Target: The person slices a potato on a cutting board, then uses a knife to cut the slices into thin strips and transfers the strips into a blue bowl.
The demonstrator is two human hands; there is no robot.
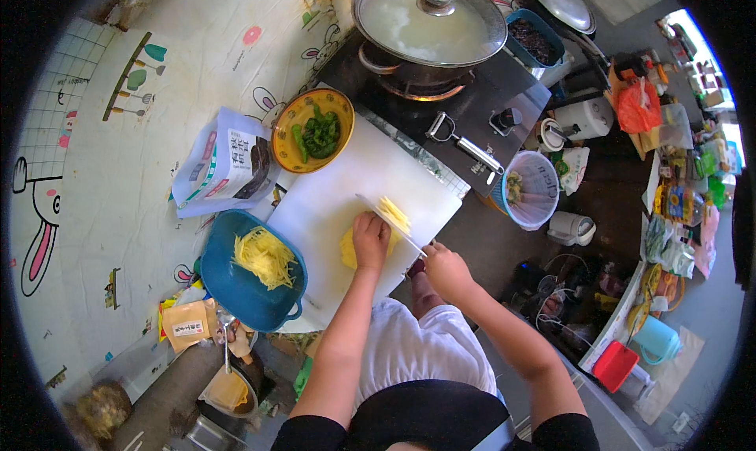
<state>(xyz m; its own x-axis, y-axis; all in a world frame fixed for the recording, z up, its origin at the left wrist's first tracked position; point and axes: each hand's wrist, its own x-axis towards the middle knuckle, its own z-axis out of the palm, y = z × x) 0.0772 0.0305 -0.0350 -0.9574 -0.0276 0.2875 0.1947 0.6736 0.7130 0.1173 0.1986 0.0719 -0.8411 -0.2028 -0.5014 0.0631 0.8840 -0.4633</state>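
Observation:
My right hand (447, 271) grips the handle of a kitchen knife (392, 224), its blade set on the white cutting board (331, 197). Close against the blade, my left hand (370, 239) presses down with curled fingers on thin yellow slices (348, 249), which look like potato. Cut yellow strips (394, 213) lie on the blade's far side. Left of the board, a blue plastic basin (236, 291) holds a heap of shredded yellow strips (266, 259). A yellow patterned bowl (284, 132) with green peppers (319, 133) stands at the board's far corner.
A pot with a glass lid (401, 20) sits on the gas stove (378, 94). A metal peeler (466, 147) lies on the stovetop. Right of it stands a lined waste bin (534, 197). A printed food pouch (224, 164) leans beside the bowl. Below the basin hangs a ladle (227, 345).

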